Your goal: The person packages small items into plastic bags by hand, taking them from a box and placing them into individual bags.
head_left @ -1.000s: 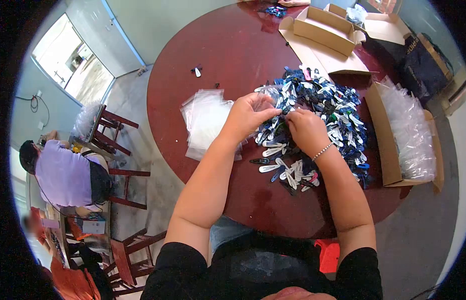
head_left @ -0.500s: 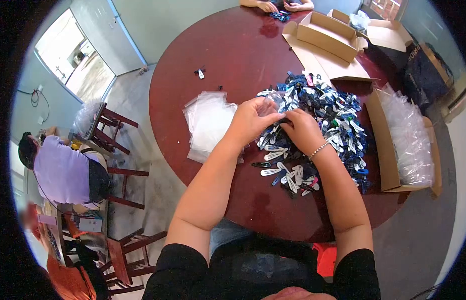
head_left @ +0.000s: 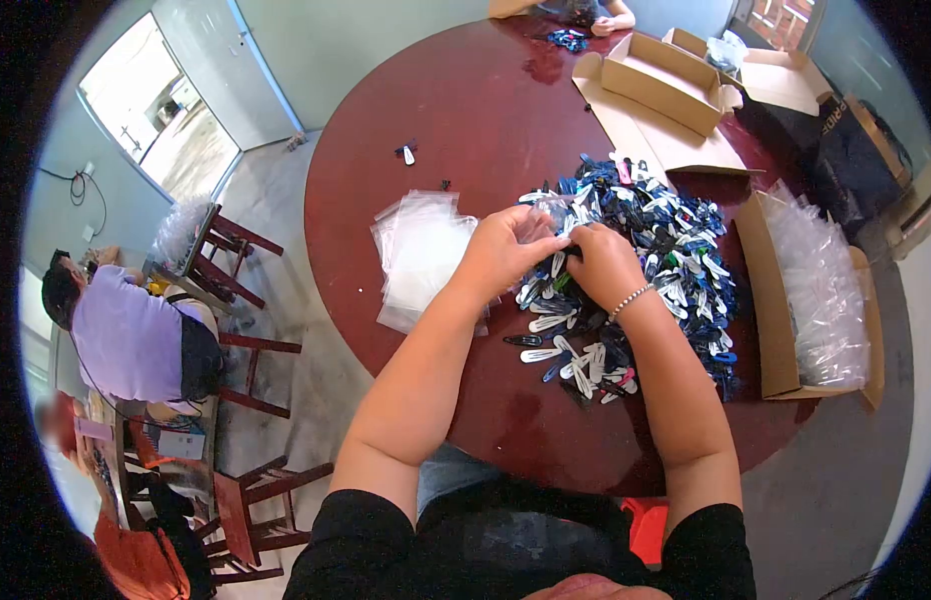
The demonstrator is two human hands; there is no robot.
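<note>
My left hand is closed at the left edge of a big pile of hair clips, its fingers round a clear plastic bag. Fingertips of my right hand are pressed together beside my left thumb, over the pile; whatever they pinch is too small to name. White, black and blue snap clips make up most of the heap. Left of my left hand, a stack of flat clear bags lies on the round dark red table.
An open carton of filled plastic bags stands right of the pile. Empty cardboard boxes lie at the back right. Across the table are another person's hands near some clips. A person in a purple top sits at far left.
The whole view has shifted slightly. My hands stay together over the pile's left edge. Across the table, the other person's head has come into view, leaning over the clips.
</note>
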